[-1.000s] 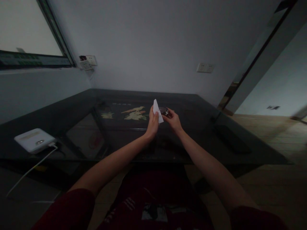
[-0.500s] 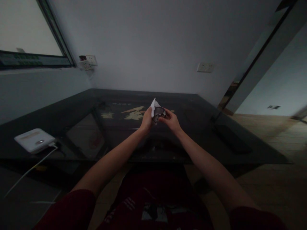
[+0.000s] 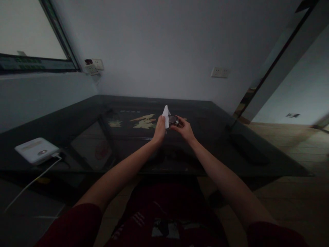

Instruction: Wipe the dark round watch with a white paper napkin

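Above the dark glass tabletop [image 3: 205,137], both my hands meet in the middle of the head view. My left hand [image 3: 160,127] is closed on a white tissue [image 3: 166,115], which stands up in a fold between thumb and fingers. In my right hand [image 3: 184,128], thumb and fingers pinch the rim of a pair of glasses [image 3: 173,119]. One rounded, dark-looking lens faces up, its left edge against the tissue. The rest of the glasses is hidden behind the tissue and fingers.
A white box-shaped device [image 3: 38,151] with a white cable [image 3: 33,181] sits at the table's left. A dark flat object [image 3: 248,149] lies at the right. Wall sockets [image 3: 220,72] are behind the table, and a window [image 3: 33,34] is at upper left.
My left hand has turned more upright, and the tissue has shifted slightly right over the glasses. The glasses have tilted, so one lens now shows flatter. My right hand has barely moved.
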Motion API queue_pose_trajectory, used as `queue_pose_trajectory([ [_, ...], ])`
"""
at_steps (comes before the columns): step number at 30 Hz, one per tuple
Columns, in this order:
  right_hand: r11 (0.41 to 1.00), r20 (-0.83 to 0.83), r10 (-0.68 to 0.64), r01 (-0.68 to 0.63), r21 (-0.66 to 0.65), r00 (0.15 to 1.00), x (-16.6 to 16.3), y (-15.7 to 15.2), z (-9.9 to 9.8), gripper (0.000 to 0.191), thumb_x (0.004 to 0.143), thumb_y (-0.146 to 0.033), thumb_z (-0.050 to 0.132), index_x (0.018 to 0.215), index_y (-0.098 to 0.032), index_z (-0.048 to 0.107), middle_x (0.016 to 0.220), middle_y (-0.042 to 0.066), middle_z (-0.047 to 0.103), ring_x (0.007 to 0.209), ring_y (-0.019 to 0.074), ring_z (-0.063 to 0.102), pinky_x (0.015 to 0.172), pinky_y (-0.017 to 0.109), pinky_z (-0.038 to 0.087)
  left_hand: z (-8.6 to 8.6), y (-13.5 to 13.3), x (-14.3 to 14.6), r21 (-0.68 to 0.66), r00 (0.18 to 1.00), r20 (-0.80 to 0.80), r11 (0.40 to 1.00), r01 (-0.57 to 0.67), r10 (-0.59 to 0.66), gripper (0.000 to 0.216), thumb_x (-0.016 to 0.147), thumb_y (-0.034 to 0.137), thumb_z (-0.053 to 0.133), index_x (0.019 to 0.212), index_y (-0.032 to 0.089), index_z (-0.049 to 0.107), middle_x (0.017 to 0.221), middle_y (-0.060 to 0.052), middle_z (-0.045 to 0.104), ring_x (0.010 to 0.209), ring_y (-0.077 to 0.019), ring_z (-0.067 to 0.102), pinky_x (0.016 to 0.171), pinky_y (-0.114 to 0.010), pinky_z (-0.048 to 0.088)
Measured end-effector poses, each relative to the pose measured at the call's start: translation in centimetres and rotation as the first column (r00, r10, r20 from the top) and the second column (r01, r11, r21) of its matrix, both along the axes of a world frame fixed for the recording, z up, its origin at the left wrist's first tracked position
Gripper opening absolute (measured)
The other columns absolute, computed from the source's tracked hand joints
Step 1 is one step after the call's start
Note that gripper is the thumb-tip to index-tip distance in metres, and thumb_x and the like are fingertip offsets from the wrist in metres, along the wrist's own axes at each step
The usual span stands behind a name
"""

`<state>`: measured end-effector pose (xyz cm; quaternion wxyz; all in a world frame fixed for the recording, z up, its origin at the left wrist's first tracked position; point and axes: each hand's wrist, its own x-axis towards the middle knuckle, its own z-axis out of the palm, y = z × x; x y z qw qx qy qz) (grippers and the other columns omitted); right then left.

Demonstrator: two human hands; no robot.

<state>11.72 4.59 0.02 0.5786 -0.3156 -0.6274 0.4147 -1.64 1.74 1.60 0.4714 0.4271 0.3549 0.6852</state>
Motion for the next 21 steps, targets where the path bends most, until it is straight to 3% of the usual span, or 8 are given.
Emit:
queue_pose_trajectory([
  [3,0.998,0.035,0.054,-0.055,0.019,0.998,-0.3,-0.3,0.1,0.077,0.046,-0.048,0.089,0.114,-0.021,0.066,0.116,0.009,0.070,0.112,0.0282,0.063,0.104,0.045,0.047,0.3,1.5,-0.9,-0.122,0.993,0.109,0.991,0.051,-0.037,0.015,0.088,0.025,0.051,0.082,0.017,0.062,0.080,-0.004,0.066,0.080,-0.0152,0.063,0.071,-0.023,0.051],
  [7,0.997,0.036,0.067,-0.068,0.020,0.997,-0.4,-0.3,0.1,0.078,0.046,-0.050,0.089,0.114,-0.021,0.066,0.118,0.010,0.069,0.114,0.0286,0.062,0.104,0.045,0.046,0.6,2.1,-1.1,-0.180,0.968,0.216,0.969,0.168,-0.127,0.015,0.086,0.027,0.053,0.080,0.015,0.061,0.069,-0.003,0.064,0.063,-0.0127,0.060,0.058,-0.020,0.047],
  [13,1.000,-0.027,-0.019,0.019,0.014,0.999,-0.1,0.2,0.0,0.078,0.048,-0.051,0.087,0.116,-0.019,0.064,0.117,0.010,0.069,0.112,0.0279,0.063,0.104,0.044,0.047,-0.9,1.3,0.1,-0.035,0.992,0.103,0.996,0.083,-0.079,0.027,0.089,0.044,0.053,0.094,0.018,0.062,0.089,-0.004,0.067,0.087,-0.0169,0.064,0.075,-0.026,0.051],
  [17,0.996,-0.088,-0.084,0.083,-0.013,0.993,0.3,0.5,0.1,0.076,0.049,-0.048,0.087,0.115,-0.018,0.063,0.118,0.010,0.069,0.113,0.0276,0.062,0.103,0.043,0.047,-1.2,0.6,0.5,0.083,1.000,-0.014,0.996,0.014,-0.013,0.026,0.089,0.043,0.055,0.103,0.022,0.063,0.110,-0.005,0.066,0.108,-0.0181,0.059,0.089,-0.027,0.047],
  [21,0.996,-0.099,-0.090,0.090,-0.010,0.991,0.5,0.7,0.1,0.070,0.053,-0.048,0.086,0.113,-0.019,0.064,0.116,0.009,0.069,0.110,0.0259,0.063,0.103,0.043,0.047,-0.3,0.6,0.2,0.038,0.995,0.041,0.995,0.087,-0.089,0.028,0.091,0.042,0.051,0.105,0.021,0.063,0.108,-0.006,0.066,0.102,-0.0174,0.061,0.086,-0.027,0.047],
])
